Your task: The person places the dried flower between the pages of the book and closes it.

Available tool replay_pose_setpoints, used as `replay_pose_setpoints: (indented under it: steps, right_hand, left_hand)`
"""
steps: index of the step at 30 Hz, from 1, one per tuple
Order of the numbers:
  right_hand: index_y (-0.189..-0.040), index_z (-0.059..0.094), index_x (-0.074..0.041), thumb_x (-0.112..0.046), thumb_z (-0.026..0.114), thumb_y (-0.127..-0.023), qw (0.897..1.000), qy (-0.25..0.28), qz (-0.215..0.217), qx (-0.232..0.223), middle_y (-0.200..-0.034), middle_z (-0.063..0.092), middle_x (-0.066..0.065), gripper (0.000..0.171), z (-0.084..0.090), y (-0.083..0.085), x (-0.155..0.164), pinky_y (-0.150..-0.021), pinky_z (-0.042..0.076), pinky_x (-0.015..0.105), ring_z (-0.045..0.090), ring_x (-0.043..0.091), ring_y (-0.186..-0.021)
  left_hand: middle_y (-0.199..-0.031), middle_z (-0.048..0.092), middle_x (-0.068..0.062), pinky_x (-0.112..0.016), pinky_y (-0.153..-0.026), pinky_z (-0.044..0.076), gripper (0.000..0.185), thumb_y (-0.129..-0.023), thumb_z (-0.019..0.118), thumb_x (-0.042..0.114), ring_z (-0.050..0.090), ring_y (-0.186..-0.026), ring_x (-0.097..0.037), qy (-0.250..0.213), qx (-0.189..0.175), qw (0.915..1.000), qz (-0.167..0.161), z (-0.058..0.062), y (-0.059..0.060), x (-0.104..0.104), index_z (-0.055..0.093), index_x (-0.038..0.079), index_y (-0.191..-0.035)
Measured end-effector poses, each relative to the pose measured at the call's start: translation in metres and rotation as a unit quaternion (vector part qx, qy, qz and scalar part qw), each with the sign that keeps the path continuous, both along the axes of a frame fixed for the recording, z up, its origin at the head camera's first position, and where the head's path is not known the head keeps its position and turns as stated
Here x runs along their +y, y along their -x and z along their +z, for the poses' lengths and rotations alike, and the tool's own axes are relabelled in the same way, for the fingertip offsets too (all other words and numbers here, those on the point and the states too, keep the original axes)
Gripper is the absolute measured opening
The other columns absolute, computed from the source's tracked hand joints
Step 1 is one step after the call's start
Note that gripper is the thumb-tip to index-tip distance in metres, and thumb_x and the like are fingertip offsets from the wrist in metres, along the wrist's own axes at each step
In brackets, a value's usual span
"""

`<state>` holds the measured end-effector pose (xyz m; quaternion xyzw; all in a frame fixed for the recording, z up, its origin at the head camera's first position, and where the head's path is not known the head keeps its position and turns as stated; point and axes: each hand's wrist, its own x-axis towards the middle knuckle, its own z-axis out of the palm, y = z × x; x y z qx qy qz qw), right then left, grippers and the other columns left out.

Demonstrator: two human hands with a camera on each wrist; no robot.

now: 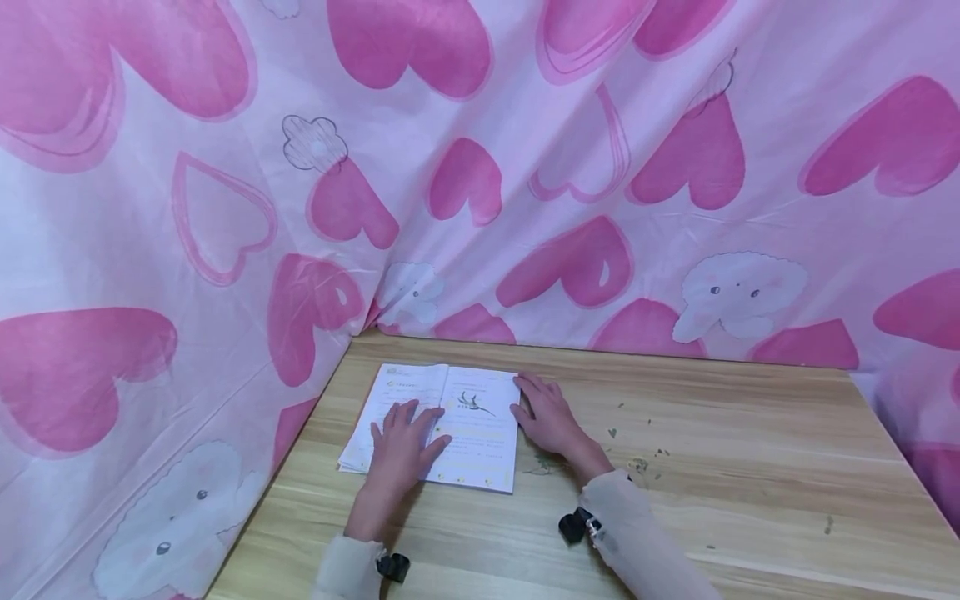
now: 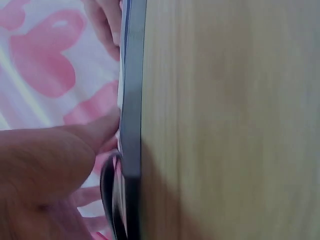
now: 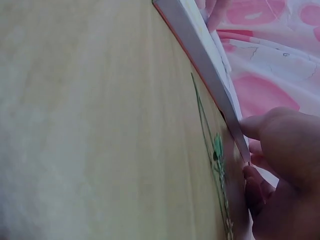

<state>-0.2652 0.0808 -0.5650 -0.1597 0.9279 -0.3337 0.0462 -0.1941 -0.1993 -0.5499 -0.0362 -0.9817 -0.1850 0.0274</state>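
An open booklet (image 1: 480, 433) with printed pages lies flat on the wooden table (image 1: 750, 475), near its back left corner. My left hand (image 1: 401, 437) rests palm down on the booklet, fingers spread and straight across the left page and the fold. My right hand (image 1: 546, 414) lies flat at the booklet's right edge, fingertips touching the right page. In the left wrist view the booklet's edge (image 2: 131, 100) stands beside my left hand (image 2: 50, 165). In the right wrist view the thumb of my right hand (image 3: 285, 160) meets the page edge (image 3: 200, 55).
A pink cloth with hearts (image 1: 525, 167) hangs close behind and to the left of the table. Small green marks (image 1: 637, 462) dot the wood right of the booklet. Black wrist-worn cameras (image 1: 573, 525) sit by both sleeves. Bare wood stretches to the right.
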Motion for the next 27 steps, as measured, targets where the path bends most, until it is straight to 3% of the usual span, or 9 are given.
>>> replay_pose_setpoints:
  steps: [4,8,10,12,16,18,22,27]
  right_hand:
    - [-0.167,0.041,-0.012,-0.036,0.061,-0.111,1.0,0.004,0.0,-0.003,-0.177,0.035,0.009,0.064,-0.001,0.0,0.0,-0.131,0.032,0.059,0.036,0.038,-0.159]
    - [-0.167,0.041,-0.013,-0.036,0.06,-0.112,1.0,0.002,0.001,0.003,-0.177,0.034,0.008,0.063,-0.005,0.001,0.0,-0.13,0.033,0.057,0.038,0.037,-0.157]
    - [-0.167,0.041,-0.012,-0.036,0.06,-0.112,1.0,0.005,0.001,0.01,-0.177,0.035,0.008,0.063,-0.007,0.001,0.0,-0.129,0.034,0.057,0.04,0.038,-0.155]
    - [-0.167,0.041,-0.012,-0.035,0.06,-0.111,1.0,0.007,0.003,0.018,-0.177,0.035,0.009,0.063,-0.008,0.001,0.001,-0.129,0.034,0.058,0.041,0.039,-0.154]
    - [-0.166,0.042,-0.01,-0.034,0.061,-0.111,0.999,0.006,0.01,0.032,-0.176,0.037,0.01,0.063,-0.012,0.001,0.002,-0.128,0.035,0.058,0.044,0.039,-0.152]
    - [-0.166,0.042,-0.01,-0.033,0.061,-0.111,0.999,0.006,0.014,0.037,-0.175,0.037,0.012,0.062,-0.013,0.001,0.002,-0.127,0.036,0.059,0.045,0.04,-0.15]
    - [-0.165,0.044,-0.007,-0.031,0.061,-0.111,0.999,0.009,0.018,0.047,-0.174,0.039,0.015,0.061,-0.013,0.0,0.002,-0.124,0.038,0.062,0.048,0.042,-0.146]
    - [-0.166,0.042,-0.01,-0.034,0.06,-0.112,0.999,-0.003,0.013,0.037,-0.176,0.036,0.012,0.063,-0.011,-0.001,0.004,-0.126,0.038,0.059,0.047,0.04,-0.148]
  left_hand:
    - [-0.162,0.046,-0.026,-0.08,-0.123,0.027,0.042,-0.099,0.08,0.035,0.035,-0.153,-0.055,0.035,0.068,0.9968,-0.021,0.001,-0.004,0.008,0.073,0.022,-0.139]
    - [-0.135,0.064,-0.019,-0.058,-0.1,0.05,0.03,-0.094,0.084,0.015,0.056,-0.123,-0.043,0.028,0.123,0.9901,-0.063,0.003,-0.004,0.022,0.081,0.022,-0.123]
    - [-0.118,0.067,-0.01,-0.048,-0.09,0.054,0.029,-0.093,0.08,0.006,0.06,-0.109,-0.032,0.0,0.115,0.9887,-0.096,0.003,-0.004,0.03,0.082,0.02,-0.119]
    - [-0.11,0.067,-0.004,-0.04,-0.087,0.057,0.029,-0.093,0.076,0.001,0.063,-0.102,-0.022,-0.037,0.092,0.9862,-0.133,0.001,-0.005,0.037,0.082,0.016,-0.117]
    - [-0.112,0.065,0.0,-0.033,-0.091,0.059,0.024,-0.096,0.074,0.005,0.063,-0.103,-0.014,-0.082,0.046,0.9776,-0.188,-0.001,-0.006,0.049,0.08,0.014,-0.118]
    - [-0.115,0.064,0.002,-0.033,-0.095,0.058,0.022,-0.099,0.078,0.018,0.062,-0.105,-0.013,-0.085,0.035,0.9755,-0.2,-0.001,-0.008,0.054,0.079,0.017,-0.12]
    - [-0.119,0.063,0.002,-0.036,-0.101,0.056,0.044,-0.094,0.085,0.044,0.06,-0.109,-0.013,-0.074,0.028,0.9724,-0.22,-0.001,-0.011,0.06,0.075,0.021,-0.13]
    - [-0.119,0.062,0.003,-0.036,-0.103,0.054,0.053,-0.094,0.083,0.05,0.059,-0.109,-0.013,-0.068,0.027,0.9721,-0.223,-0.003,-0.013,0.065,0.071,0.021,-0.136]
